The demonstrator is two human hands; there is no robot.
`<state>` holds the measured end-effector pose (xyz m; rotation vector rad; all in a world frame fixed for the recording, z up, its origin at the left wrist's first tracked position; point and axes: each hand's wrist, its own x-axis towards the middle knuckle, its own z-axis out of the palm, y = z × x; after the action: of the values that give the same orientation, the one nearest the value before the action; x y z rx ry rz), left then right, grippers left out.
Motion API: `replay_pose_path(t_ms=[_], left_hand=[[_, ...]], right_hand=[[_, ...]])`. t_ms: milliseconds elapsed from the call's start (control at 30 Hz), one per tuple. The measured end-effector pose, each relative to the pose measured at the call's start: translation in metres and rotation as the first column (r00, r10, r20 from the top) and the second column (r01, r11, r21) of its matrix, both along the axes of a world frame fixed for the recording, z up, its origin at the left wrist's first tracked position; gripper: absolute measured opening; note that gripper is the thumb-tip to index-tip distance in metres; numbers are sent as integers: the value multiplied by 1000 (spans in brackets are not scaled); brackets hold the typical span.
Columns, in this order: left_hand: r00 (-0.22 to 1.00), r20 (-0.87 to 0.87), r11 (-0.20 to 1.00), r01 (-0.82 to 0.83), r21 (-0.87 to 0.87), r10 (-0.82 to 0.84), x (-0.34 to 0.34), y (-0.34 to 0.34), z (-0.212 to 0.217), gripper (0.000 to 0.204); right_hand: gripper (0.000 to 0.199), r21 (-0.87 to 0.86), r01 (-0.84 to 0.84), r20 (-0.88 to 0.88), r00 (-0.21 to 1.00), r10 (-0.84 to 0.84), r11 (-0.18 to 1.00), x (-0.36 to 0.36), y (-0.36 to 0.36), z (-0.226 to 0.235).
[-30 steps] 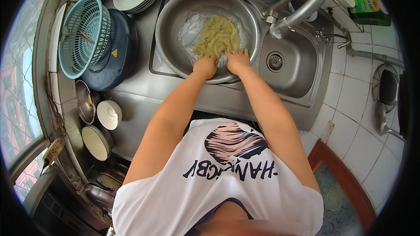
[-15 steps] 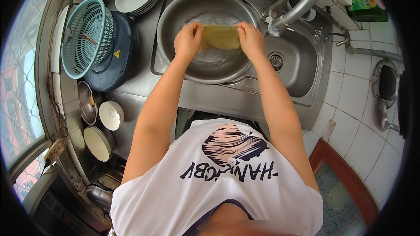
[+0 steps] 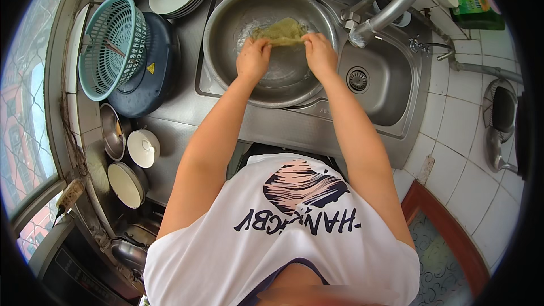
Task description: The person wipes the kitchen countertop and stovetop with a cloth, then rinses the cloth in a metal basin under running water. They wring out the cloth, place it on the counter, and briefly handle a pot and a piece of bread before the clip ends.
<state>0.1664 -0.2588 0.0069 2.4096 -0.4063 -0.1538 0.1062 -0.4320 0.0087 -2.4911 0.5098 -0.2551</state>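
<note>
Both forearms reached straight forward, side by side. The left hand (image 3: 253,59) and right hand (image 3: 320,56) were level, knuckles up, fingers curled closed in a pinch.

The scene is seen from a single head-worn fisheye camera, aimed steeply down along the person's chest and forearms. The sink (image 3: 391,88) is viewed from close above; straight edges are bent toward the rim.
</note>
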Motion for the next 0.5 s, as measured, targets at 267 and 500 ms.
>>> replay_pose_path(t_ms=[267, 500], left_hand=[[877, -423, 820, 407, 402, -228, -51, 2, -54, 32], [840, -500, 894, 373, 248, -212, -33, 16, -69, 28]], right_hand=[[20, -164, -428, -515, 806, 292, 889, -45, 27, -65], [25, 231, -332, -613, 681, 402, 915, -30, 27, -35]])
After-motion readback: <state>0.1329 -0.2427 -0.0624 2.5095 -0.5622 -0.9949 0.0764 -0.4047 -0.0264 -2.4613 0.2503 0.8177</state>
